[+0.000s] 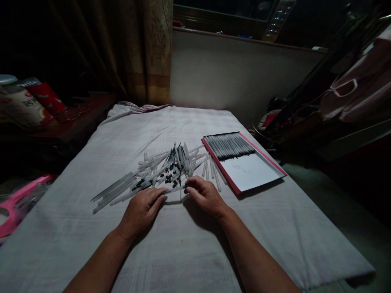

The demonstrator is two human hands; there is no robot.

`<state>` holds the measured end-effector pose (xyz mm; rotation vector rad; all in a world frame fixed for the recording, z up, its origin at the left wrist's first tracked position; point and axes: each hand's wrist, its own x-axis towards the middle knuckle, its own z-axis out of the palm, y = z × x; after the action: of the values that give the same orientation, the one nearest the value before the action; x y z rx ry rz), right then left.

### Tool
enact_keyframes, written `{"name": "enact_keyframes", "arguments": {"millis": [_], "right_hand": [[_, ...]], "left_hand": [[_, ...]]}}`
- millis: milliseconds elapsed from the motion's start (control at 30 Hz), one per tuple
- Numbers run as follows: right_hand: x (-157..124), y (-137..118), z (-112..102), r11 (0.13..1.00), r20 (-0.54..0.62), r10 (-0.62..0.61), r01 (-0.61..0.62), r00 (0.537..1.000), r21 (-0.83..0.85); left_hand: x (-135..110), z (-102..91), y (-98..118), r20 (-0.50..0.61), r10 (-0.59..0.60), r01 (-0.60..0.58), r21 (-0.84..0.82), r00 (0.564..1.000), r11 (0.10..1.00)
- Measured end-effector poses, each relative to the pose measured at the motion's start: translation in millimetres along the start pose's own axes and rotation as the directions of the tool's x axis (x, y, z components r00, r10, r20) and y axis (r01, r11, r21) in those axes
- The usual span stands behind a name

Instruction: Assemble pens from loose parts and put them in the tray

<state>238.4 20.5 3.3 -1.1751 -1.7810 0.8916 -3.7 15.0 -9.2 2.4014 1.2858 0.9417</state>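
Observation:
My left hand [145, 206] pinches one end of a translucent pen [175, 189] held level over the cloth. At its darker end, the thumb and fingers of my right hand [208, 197] are closed on it; whether they also grip a cap is hidden. Just beyond my hands lies a loose heap of pale translucent pen barrels [152, 162], with small black caps [168, 178] in the middle and thin dark-tipped refills [174, 156] on top. To the right, a shallow red-edged box lid [253, 173] holds a tight row of black-ended pens [230, 146] along its far part.
A pale checked cloth [171, 252] covers the table. Left of it are a pink plastic item [18, 199] and a dark side table [85, 114] with packages. A curtain [155, 53] and a wall [229, 69] stand behind; fabric [357, 89] hangs at right.

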Motion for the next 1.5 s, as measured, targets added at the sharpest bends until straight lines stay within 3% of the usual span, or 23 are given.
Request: {"name": "enact_keyframes", "arguments": {"millis": [867, 1233, 1400, 1500], "right_hand": [[0, -2, -1, 1.000, 0.001, 0.000, 0.000, 1.000, -0.024], [2, -4, 7, 0.998, -0.026, 0.061, -0.061, 0.998, 0.014], [1, -2, 10, 0.993, -0.047, 0.094, -0.090, 0.994, 0.079], [0, 1, 12, 0.975, 0.005, 0.133, -0.132, 0.991, 0.178]], "left_hand": [[-1, 0.0, -1, -0.024, 0.027, -0.026, 0.029, 0.999, 0.999], [0, -1.8, 2, -0.041, 0.036, -0.036, 0.016, 0.999, 0.999], [0, -2.1, 1, -0.065, 0.037, -0.037, 0.005, 0.997, 0.999], [0, -0.8, 2, -0.059, 0.039, -0.039, -0.009, 0.997, 0.999]]}}
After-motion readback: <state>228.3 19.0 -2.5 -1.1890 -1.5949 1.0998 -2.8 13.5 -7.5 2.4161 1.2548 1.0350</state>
